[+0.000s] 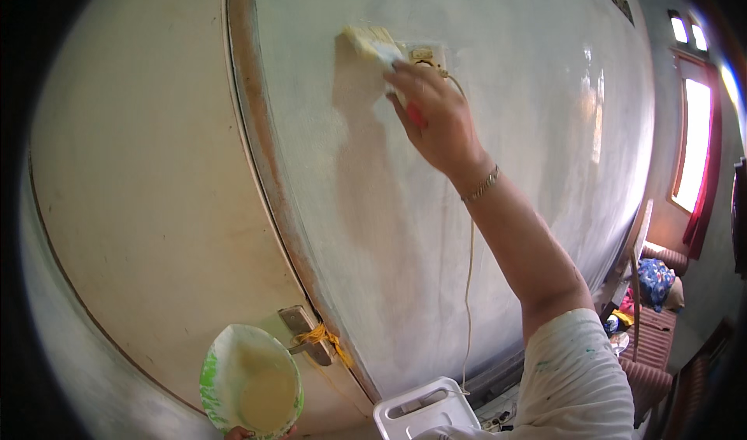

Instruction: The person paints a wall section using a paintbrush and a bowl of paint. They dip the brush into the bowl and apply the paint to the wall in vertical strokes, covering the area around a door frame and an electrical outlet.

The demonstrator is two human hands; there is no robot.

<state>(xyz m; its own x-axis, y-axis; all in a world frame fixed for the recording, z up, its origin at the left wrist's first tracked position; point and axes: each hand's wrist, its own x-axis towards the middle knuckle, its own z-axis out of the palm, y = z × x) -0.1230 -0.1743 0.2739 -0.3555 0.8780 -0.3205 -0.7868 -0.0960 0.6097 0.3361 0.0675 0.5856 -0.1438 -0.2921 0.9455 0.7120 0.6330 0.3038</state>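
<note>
My right hand grips a wide flat paintbrush, its pale bristles against the grey-white wall. A bit of red on the brush handle shows through my fingers. Just right of the bristles is a wall socket with a plug and cord in it. At the bottom left, only fingertips of my left hand show at the rim of a green plastic container. The container is tilted, smeared with white paint, and holds cream-coloured paint.
A pale door in a worn wooden frame stands left; yellow cord is tied at its handle plate. The socket's cable hangs down to a white plastic stool. A striped sofa is at right.
</note>
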